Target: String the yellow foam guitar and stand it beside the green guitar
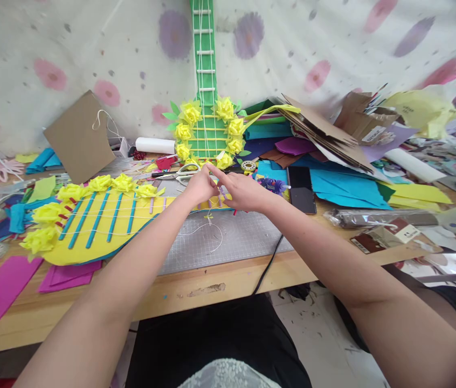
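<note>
A yellow craft guitar (102, 226) lies across the table, edged with yellow paper flowers (50, 213) and crossed by teal strips (97, 220) and thin white strings. My left hand (202, 186) is closed over its narrow neck. Against it, my right hand (244, 189) has its index fingertip meeting the left hand, the other fingers curled. Whatever the fingers pinch is hidden or too thin to see. Loose white string (220, 234) trails below the neck onto a grey cutting mat (195, 253). Scissors (179, 175) lie just behind my left hand.
A green craft guitar (207, 97) with yellow flowers leans against the back curtain. Right of my hands are a glue gun (272, 185), a black phone (301, 188) and blue sheets (345, 186). Cardboard (80, 137) stands at left; magenta sheets (1, 296) lie near the front edge.
</note>
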Demonstrator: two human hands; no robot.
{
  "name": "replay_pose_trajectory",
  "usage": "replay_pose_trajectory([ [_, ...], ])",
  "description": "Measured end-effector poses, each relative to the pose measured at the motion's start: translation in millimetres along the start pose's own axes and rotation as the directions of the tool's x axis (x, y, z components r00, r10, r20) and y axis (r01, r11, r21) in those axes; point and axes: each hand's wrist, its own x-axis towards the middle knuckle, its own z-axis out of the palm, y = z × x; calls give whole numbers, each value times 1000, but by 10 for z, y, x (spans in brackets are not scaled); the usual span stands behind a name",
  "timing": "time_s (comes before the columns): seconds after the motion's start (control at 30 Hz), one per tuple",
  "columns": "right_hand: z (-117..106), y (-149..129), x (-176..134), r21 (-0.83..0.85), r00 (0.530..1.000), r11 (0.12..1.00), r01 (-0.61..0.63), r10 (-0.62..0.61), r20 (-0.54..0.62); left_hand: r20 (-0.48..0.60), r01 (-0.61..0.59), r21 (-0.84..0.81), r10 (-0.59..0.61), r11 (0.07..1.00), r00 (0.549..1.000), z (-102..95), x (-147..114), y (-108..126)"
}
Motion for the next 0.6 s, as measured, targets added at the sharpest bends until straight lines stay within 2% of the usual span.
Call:
replay_pose_trajectory([
  [0.07, 5, 0, 3, -16, 1000, 1000, -17, 17, 4, 60, -9, 31, 7, 999, 998, -29, 1, 9],
  [0.2, 11, 7, 18, -38, 999, 998, -51, 51, 3, 71, -17, 80, 11, 997, 997, -44, 30, 23],
  [0.33, 45, 34, 20, 2, 999, 999, -35, 35, -5, 43, -40, 85, 36, 996, 998, -11, 76, 24],
  [0.5, 115, 71, -17, 38, 999, 998, -45, 45, -23, 2, 39, 88, -40, 995, 999, 20, 125, 17],
  [0.6, 150, 73, -42, 33, 997, 998, -44, 46, -57, 25, 51, 75, -53, 996, 998, 43, 175, -10],
])
